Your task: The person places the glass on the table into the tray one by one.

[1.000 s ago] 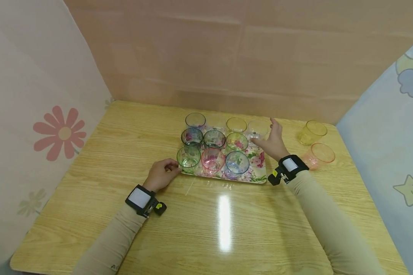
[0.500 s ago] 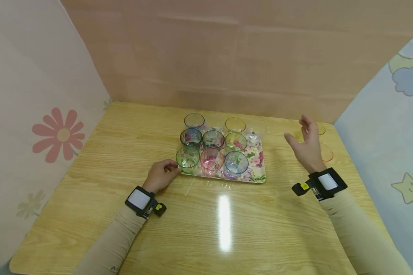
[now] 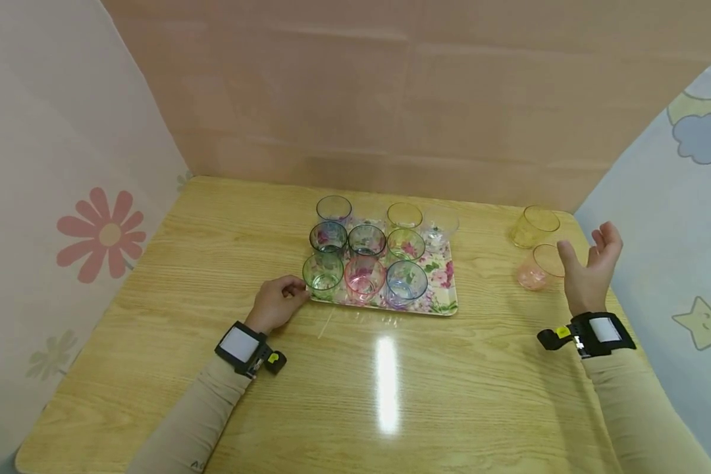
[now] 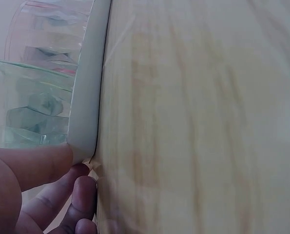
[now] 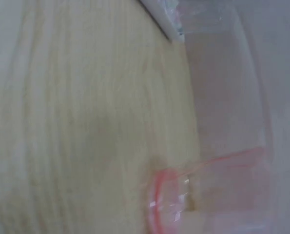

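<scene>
My left hand [image 3: 275, 304] pinches the near left corner of a floral tray [image 3: 443, 299]. In the left wrist view its thumb [image 4: 42, 163] lies against the pale rim, with the other fingers curled at the corner. Several clear coloured glasses stand upright on the tray; a green glass [image 3: 323, 271], a pink glass [image 3: 365, 280] and a blue glass [image 3: 407, 283] form the front row. My right hand [image 3: 592, 276] hovers with fingers spread, just right of a pink-rimmed glass [image 3: 533, 275] on the table. That glass also shows in the right wrist view, where the hand is out of sight.
A yellow glass [image 3: 533, 230] stands behind the pink-rimmed one, off the tray to the right. A colourless glass [image 3: 440, 227] sits at the tray's back right corner. Patterned cloth walls [image 3: 696, 210] enclose the wooden table [image 3: 326, 401] at the back and sides.
My right hand has let go of the colourless glass at the tray's back right and moved right, past the yellow and pink-rimmed glasses. The left hand stays at the tray corner.
</scene>
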### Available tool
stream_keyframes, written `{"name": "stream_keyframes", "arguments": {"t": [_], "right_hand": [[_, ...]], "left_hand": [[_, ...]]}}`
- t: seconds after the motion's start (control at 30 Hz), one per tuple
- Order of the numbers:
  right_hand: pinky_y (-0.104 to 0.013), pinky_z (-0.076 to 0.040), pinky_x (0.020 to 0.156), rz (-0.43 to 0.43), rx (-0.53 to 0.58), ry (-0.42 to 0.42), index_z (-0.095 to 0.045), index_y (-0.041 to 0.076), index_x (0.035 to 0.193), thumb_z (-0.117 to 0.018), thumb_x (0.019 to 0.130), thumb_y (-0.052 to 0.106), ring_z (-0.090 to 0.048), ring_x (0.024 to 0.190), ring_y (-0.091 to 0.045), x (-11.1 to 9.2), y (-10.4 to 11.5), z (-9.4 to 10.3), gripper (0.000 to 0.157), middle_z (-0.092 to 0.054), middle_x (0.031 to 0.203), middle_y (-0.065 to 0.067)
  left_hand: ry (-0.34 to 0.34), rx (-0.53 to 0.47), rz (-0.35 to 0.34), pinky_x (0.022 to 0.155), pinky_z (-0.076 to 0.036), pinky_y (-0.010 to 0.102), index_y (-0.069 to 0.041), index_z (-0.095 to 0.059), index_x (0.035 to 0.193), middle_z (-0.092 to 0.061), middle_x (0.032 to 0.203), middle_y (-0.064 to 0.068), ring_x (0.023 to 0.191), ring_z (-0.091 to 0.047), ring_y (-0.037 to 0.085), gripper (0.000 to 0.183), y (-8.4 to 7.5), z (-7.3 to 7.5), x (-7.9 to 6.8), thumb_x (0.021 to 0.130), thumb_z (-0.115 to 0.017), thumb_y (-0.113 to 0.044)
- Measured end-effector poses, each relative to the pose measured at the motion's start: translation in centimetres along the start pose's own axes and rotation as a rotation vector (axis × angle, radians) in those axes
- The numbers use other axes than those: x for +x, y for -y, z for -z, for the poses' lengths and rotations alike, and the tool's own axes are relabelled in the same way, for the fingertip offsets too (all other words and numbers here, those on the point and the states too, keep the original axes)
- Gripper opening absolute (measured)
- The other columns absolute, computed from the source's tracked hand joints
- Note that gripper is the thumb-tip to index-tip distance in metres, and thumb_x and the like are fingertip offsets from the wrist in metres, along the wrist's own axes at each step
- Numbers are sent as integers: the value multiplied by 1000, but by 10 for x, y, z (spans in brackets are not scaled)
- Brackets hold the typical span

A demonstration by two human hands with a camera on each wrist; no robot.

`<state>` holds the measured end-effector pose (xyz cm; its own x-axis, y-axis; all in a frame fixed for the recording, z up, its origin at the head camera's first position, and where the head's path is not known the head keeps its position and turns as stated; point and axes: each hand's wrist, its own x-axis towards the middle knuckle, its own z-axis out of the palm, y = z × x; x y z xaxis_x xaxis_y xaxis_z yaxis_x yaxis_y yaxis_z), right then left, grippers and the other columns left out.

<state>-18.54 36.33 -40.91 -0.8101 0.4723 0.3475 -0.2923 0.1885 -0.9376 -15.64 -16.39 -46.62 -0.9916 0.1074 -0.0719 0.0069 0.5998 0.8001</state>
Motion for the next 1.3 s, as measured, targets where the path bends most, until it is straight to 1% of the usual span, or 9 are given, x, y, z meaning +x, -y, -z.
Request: {"name": "stream_keyframes", "arguments": {"t": [0.1,0.2,0.3,0.4,0.5,0.6,0.93,1.1,1.3], "right_hand": [[-23,-7,122,-67,102,4,-17,12,160,-86,83,33,-17,148,-19,-5,-12,7,106,-16,163,-8],[-25,-8,123,-154,137,-5,-11,16,162,-86,83,33,-14,150,-20,-9,-20,12,110,-11,165,-7],[-25,-12,122,-255,105,15,-2,20,163,-77,93,26,-11,152,-18,-13,-26,15,103,-5,168,-5],[-23,-16,121,-333,51,86,11,24,162,-65,100,16,-5,155,-18,-15,-30,18,98,3,169,-4],[-21,-19,119,-361,-8,174,21,28,159,-61,102,13,-2,156,-19,-18,-34,20,100,8,170,-3],[-21,-21,119,-351,-61,223,23,29,158,-62,102,14,-3,156,-19,-20,-40,22,103,8,171,-4],[-22,-16,121,-323,-82,250,11,22,162,-62,101,10,-5,154,-17,-18,-54,22,96,3,170,-7],[-13,-24,113,-285,-267,251,-6,14,163,-64,102,18,-19,151,-17,-20,-55,21,84,-10,169,-10],[-13,-30,110,-276,-293,244,-17,15,160,-65,101,19,-28,148,-17,-20,-55,22,76,-25,163,-6]], "left_hand": [[-1,-1,-5,72,-45,35,1,-72,109,-71,92,11,84,-62,26,21,0,0,0,96,-71,-15],[-3,-1,-5,72,-45,35,1,-72,108,-71,92,11,84,-62,26,20,0,0,0,96,-71,-15],[-3,1,-7,71,-45,34,1,-72,108,-71,92,11,84,-62,25,20,1,0,0,96,-71,-15],[-2,1,-11,71,-45,35,2,-72,108,-71,92,11,83,-62,25,21,1,-1,-1,96,-71,-16],[-4,1,-12,72,-45,35,1,-72,108,-71,92,11,84,-62,26,20,1,0,-1,96,-71,-15],[-5,1,-13,73,-45,35,1,-72,108,-71,92,11,84,-62,26,20,1,0,0,96,-72,-15],[-8,-2,1,73,-44,35,1,-72,108,-70,91,11,84,-62,26,19,0,0,0,96,-71,-14],[-5,5,4,74,-45,36,1,-72,108,-71,92,10,85,-62,26,19,2,-1,1,96,-71,-14],[-6,4,-3,73,-44,35,1,-72,108,-71,91,11,84,-61,25,19,1,-2,0,96,-71,-14]]}}
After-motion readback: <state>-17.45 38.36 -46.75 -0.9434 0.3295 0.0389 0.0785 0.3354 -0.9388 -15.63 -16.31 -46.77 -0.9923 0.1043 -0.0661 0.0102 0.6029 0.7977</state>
